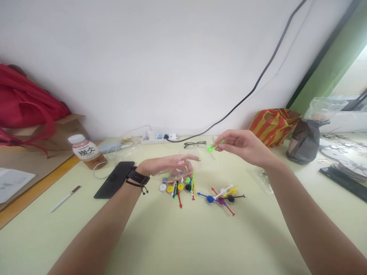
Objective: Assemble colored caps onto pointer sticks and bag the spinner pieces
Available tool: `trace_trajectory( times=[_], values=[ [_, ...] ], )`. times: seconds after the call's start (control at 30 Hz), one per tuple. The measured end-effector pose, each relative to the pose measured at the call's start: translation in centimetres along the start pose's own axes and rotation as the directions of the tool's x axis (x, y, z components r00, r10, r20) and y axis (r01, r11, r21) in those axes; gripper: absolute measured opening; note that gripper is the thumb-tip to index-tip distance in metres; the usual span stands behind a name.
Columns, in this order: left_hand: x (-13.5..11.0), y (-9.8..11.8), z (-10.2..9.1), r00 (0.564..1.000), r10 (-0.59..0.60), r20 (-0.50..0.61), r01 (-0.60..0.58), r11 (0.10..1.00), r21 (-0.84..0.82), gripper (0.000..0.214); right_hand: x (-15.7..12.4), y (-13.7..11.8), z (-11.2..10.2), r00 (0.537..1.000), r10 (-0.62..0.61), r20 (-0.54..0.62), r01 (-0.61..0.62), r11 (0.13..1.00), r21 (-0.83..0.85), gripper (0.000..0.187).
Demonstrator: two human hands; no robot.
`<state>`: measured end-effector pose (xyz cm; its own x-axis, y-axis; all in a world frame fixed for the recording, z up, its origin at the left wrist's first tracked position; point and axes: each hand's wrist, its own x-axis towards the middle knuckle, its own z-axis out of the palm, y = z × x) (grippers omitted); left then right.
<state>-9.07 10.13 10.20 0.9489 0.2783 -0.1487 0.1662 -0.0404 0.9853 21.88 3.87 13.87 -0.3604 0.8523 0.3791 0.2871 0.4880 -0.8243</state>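
My right hand is raised over the table, thumb and fingers pinched on a bright green arrow spinner with a round hub. My left hand hovers palm down, index finger stretched out and the others bent. A small green spot shows at its index fingertip; I cannot make out what it is. Clear film seems to lie around these fingers. Beneath them sits a pile of spinners in several colours, partly hidden by the hand. To its right, a looser group has blue, red, white, yellow and black spinners with arrows crossing.
Behind the hands are eyeglasses and a power strip. A black phone, a drink bottle and a white pen lie left. A striped bag and a grey bag stand right.
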Motion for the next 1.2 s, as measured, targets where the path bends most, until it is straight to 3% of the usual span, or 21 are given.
trace_trajectory(
  times=[0.3,0.53,0.67,0.8,1.0,1.1,1.13,1.2],
  values=[
    [0.4,-0.2,-0.2,1.0,-0.018,0.006,0.017,0.996,0.092,0.072,-0.2,-0.1,0.0,0.995,0.04,-0.092,-0.051,0.991,-0.121,0.034],
    [0.7,-0.6,-0.1,1.0,-0.009,-0.022,0.012,0.985,0.172,0.073,0.3,0.2,0.8,0.983,0.074,-0.167,-0.081,0.996,-0.033,0.037],
    [0.9,-0.2,0.5,0.999,0.017,-0.039,-0.01,0.988,0.154,0.075,0.6,0.8,2.0,0.983,0.133,-0.126,-0.135,0.991,-0.014,0.042],
    [1.0,0.2,0.9,0.999,0.026,-0.047,-0.02,0.991,0.129,0.073,0.7,0.8,2.8,0.984,0.157,-0.083,-0.169,0.974,-0.154,0.04],
    [0.6,0.7,0.9,0.998,-0.035,-0.06,0.04,0.996,0.083,0.074,0.7,0.9,1.9,0.977,0.205,-0.053,-0.212,0.956,-0.204,0.042],
    [0.4,0.7,0.7,0.999,-0.023,-0.043,0.025,0.998,0.057,0.075,0.6,1.6,1.0,0.958,0.26,0.12,-0.221,0.938,-0.266,0.033],
    [0.3,0.6,0.6,0.999,-0.02,-0.037,0.022,0.998,0.056,0.074,0.5,1.9,0.8,0.931,0.284,0.228,-0.212,0.932,-0.294,0.028],
    [0.3,0.6,0.5,0.999,-0.024,-0.024,0.025,0.998,0.055,0.073,0.5,2.9,1.0,0.835,0.335,0.436,-0.178,0.915,-0.362,0.021]
  ],
)
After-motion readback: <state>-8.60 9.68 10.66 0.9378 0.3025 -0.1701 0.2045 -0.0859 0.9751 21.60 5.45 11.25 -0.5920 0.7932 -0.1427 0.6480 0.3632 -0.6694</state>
